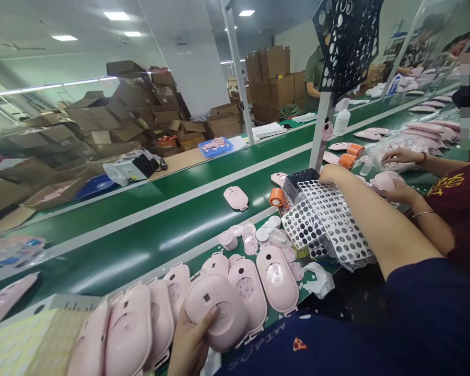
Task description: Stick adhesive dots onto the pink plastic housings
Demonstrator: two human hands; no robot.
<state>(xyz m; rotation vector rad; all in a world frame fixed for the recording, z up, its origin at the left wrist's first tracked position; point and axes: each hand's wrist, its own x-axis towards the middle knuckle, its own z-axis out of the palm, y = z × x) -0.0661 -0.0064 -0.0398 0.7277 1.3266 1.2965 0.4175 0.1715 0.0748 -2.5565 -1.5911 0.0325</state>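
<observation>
My left hand (194,337) grips a rounded pink plastic shell (229,326) near the bottom, its thumb pressed on the recessed face beside a small square hole. My right hand (329,175) reaches out to the upper edge of the sheets of black round stickers (347,230), next to the metal post; its fingertips are hidden. Around the left hand lean several like pink shells (129,329). Beyond them lie pink round discs (229,239) and a pink shell with a clear round film (276,274).
A green conveyor belt (172,219) runs diagonally across, carrying a single pink shell (235,198). Orange tape rolls (276,197) lie near the sheets. A perforated black sheet (347,47) hangs on the metal post (321,130). At right, a co-worker's hands (401,156) handle pink parts.
</observation>
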